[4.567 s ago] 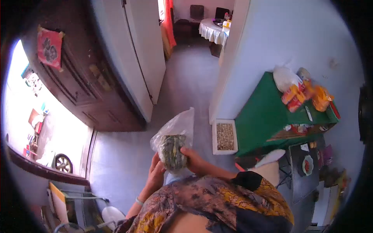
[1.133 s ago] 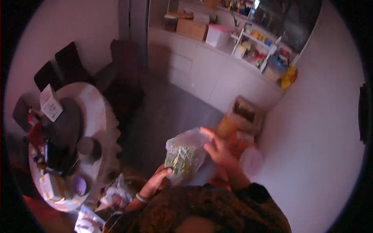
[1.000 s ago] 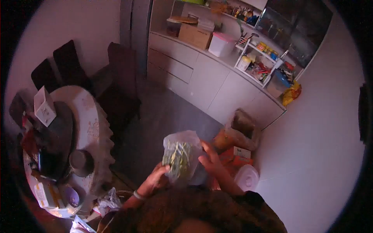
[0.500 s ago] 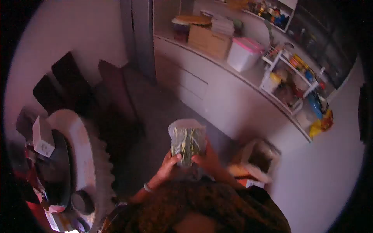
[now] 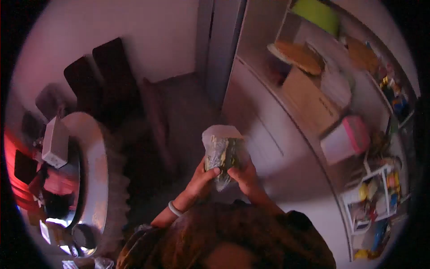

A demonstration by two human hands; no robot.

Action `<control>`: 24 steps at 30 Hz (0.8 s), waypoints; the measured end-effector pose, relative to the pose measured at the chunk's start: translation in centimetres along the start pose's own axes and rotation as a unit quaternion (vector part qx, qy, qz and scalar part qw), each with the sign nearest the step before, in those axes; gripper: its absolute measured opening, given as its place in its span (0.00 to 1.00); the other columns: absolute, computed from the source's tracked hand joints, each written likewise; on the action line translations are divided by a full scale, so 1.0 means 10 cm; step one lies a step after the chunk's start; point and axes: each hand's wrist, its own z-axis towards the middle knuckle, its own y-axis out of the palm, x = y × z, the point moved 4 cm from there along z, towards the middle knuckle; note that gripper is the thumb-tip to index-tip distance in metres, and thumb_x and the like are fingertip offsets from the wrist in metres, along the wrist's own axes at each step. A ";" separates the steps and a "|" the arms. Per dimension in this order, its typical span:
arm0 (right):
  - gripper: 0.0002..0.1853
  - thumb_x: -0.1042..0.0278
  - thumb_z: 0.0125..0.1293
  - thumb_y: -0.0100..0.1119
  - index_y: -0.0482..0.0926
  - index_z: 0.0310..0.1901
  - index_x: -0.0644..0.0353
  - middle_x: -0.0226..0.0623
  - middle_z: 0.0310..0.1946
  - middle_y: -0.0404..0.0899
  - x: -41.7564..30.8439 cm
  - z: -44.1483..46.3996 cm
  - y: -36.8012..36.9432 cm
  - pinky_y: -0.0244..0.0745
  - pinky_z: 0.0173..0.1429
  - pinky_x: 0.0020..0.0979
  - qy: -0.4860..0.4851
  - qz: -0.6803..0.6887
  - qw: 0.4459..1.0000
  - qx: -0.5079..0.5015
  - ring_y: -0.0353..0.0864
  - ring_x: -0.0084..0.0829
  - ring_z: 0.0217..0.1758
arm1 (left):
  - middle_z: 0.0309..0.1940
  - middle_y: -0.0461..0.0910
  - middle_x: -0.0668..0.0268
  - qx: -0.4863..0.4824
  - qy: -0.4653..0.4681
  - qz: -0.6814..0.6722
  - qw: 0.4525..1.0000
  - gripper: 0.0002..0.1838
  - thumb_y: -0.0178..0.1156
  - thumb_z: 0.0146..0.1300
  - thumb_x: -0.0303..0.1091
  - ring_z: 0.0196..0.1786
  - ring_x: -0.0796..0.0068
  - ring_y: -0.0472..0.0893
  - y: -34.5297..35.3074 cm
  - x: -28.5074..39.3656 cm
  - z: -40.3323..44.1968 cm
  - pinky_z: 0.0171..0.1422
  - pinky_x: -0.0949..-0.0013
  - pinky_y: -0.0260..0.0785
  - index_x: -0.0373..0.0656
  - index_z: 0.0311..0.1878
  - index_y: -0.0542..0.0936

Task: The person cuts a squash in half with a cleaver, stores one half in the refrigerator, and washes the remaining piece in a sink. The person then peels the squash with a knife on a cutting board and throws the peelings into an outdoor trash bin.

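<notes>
In front of my body I hold a plastic-wrapped packet (image 5: 225,150) with both hands. It has a whitish upper edge, dark green and yellowish streaks beneath, and a crinkled clear tail at the bottom. Its exact contents are too blurred to name. My left hand (image 5: 204,181) grips the lower left side, thumb across the front, and a pale band circles that wrist. The lower right side is in my right hand (image 5: 244,177), whose thumb also lies on the front. The fingers behind the packet are hidden.
To the left stands an oval table (image 5: 94,179) with a white box (image 5: 56,143) on it. Dark chairs (image 5: 112,67) line the wall. On the right, a long counter bears a cardboard box (image 5: 309,101), a pink-lidded tub (image 5: 345,139) and a white rack (image 5: 371,197).
My view has turned left, so the counter and its things now sit further right. The bin seen at the lower right is out of view. Both hands still hold the packet.
</notes>
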 end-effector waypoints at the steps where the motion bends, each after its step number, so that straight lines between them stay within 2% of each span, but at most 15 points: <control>1: 0.48 0.65 0.55 0.73 0.51 0.73 0.61 0.41 0.63 0.67 -0.08 0.36 -0.07 0.64 0.70 0.40 -0.020 0.015 1.000 -0.001 0.68 0.37 0.66 | 0.63 0.71 0.59 -0.011 0.003 0.004 1.000 0.42 0.66 0.60 0.45 0.64 0.65 0.72 -0.09 0.07 0.40 0.69 0.61 0.65 0.36 0.72 0.58; 2: 0.49 0.66 0.55 0.73 0.51 0.73 0.60 0.41 0.63 0.68 -0.16 0.25 -0.23 0.64 0.70 0.40 -0.016 -0.015 1.000 0.006 0.68 0.37 0.66 | 0.63 0.71 0.59 -0.020 -0.001 0.010 1.000 0.43 0.66 0.60 0.45 0.64 0.66 0.72 0.05 -0.03 0.40 0.69 0.61 0.64 0.36 0.72 0.58; 5: 0.49 0.67 0.54 0.73 0.51 0.73 0.58 0.40 0.63 0.68 -0.41 0.93 -0.54 0.64 0.69 0.40 -0.005 -0.089 0.995 0.034 0.69 0.37 0.66 | 0.62 0.70 0.60 -0.056 0.012 -0.003 0.998 0.41 0.68 0.60 0.39 0.66 0.68 0.69 0.16 0.20 1.18 0.72 0.63 0.59 0.36 0.71 0.58; 8: 0.49 0.67 0.54 0.72 0.50 0.74 0.58 0.40 0.64 0.68 -0.67 1.47 -0.80 0.63 0.70 0.41 0.011 -0.145 0.989 0.032 0.68 0.38 0.67 | 0.62 0.70 0.61 -0.089 -0.009 -0.002 0.996 0.42 0.68 0.60 0.40 0.66 0.68 0.69 0.14 0.23 1.95 0.72 0.64 0.59 0.36 0.72 0.58; 10: 0.49 0.68 0.54 0.71 0.50 0.74 0.58 0.40 0.64 0.67 -0.51 2.12 -0.79 0.62 0.71 0.41 -0.046 -0.140 0.988 -0.044 0.69 0.38 0.67 | 0.65 0.68 0.60 -0.076 0.037 0.036 0.996 0.45 0.68 0.59 0.43 0.68 0.67 0.68 -0.09 0.51 2.36 0.73 0.63 0.58 0.36 0.73 0.55; 11: 0.49 0.67 0.54 0.71 0.50 0.74 0.58 0.40 0.64 0.68 -0.82 1.68 -1.07 0.62 0.71 0.41 -0.061 -0.121 0.990 -0.050 0.69 0.38 0.67 | 0.67 0.68 0.59 -0.086 0.048 0.048 0.994 0.47 0.67 0.59 0.44 0.68 0.67 0.67 0.43 0.23 2.17 0.73 0.63 0.58 0.36 0.74 0.54; 13: 0.49 0.67 0.53 0.72 0.52 0.73 0.58 0.40 0.64 0.69 -0.88 2.30 -0.99 0.62 0.71 0.41 -0.069 -0.081 0.992 -0.067 0.69 0.38 0.66 | 0.67 0.68 0.59 -0.063 0.049 0.067 0.995 0.46 0.67 0.59 0.44 0.68 0.67 0.67 0.09 0.32 2.78 0.73 0.63 0.58 0.36 0.74 0.54; 16: 0.47 0.64 0.57 0.68 0.50 0.74 0.63 0.38 0.67 0.63 -0.67 3.41 -1.08 0.59 0.73 0.38 -0.016 -0.192 0.973 -0.127 0.63 0.34 0.70 | 0.64 0.69 0.60 -0.003 0.051 0.073 0.996 0.46 0.69 0.58 0.45 0.66 0.69 0.68 -0.34 0.66 3.47 0.72 0.65 0.59 0.36 0.73 0.56; 18: 0.47 0.65 0.57 0.67 0.50 0.74 0.62 0.38 0.67 0.63 -0.78 3.96 -0.95 0.59 0.73 0.38 -0.013 -0.159 0.974 -0.161 0.63 0.34 0.70 | 0.63 0.69 0.61 0.027 0.061 0.076 0.995 0.46 0.70 0.57 0.45 0.65 0.70 0.69 -0.45 0.93 3.82 0.71 0.65 0.59 0.36 0.72 0.56; 20: 0.47 0.65 0.56 0.68 0.51 0.74 0.61 0.39 0.65 0.66 -0.90 4.41 -0.75 0.60 0.72 0.39 -0.006 -0.192 0.963 -0.190 0.65 0.35 0.69 | 0.63 0.68 0.60 0.050 0.075 0.074 0.993 0.46 0.69 0.58 0.44 0.66 0.70 0.68 -0.60 1.21 4.05 0.72 0.65 0.59 0.36 0.73 0.56; 22: 0.46 0.65 0.56 0.70 0.54 0.73 0.60 0.39 0.63 0.70 -1.01 4.91 -0.58 0.64 0.70 0.40 -0.009 -0.287 0.934 -0.212 0.70 0.36 0.65 | 0.64 0.68 0.60 0.092 0.071 0.044 0.992 0.45 0.69 0.59 0.42 0.66 0.69 0.68 -0.82 1.41 4.31 0.72 0.64 0.59 0.36 0.73 0.56; 23: 0.46 0.65 0.57 0.69 0.53 0.73 0.60 0.39 0.63 0.69 -0.97 4.75 -0.64 0.64 0.70 0.40 0.020 -0.219 0.950 -0.221 0.70 0.37 0.65 | 0.64 0.68 0.61 0.101 0.065 0.032 0.992 0.44 0.68 0.60 0.42 0.66 0.68 0.68 -0.70 1.36 4.15 0.72 0.63 0.59 0.36 0.73 0.56; 24: 0.46 0.65 0.57 0.69 0.53 0.73 0.60 0.39 0.64 0.68 -0.72 4.95 -0.66 0.64 0.70 0.40 0.051 -0.147 0.959 -0.236 0.70 0.37 0.65 | 0.64 0.68 0.60 0.113 0.068 0.039 0.990 0.44 0.68 0.60 0.41 0.67 0.68 0.68 -0.79 1.43 4.22 0.72 0.63 0.59 0.36 0.73 0.55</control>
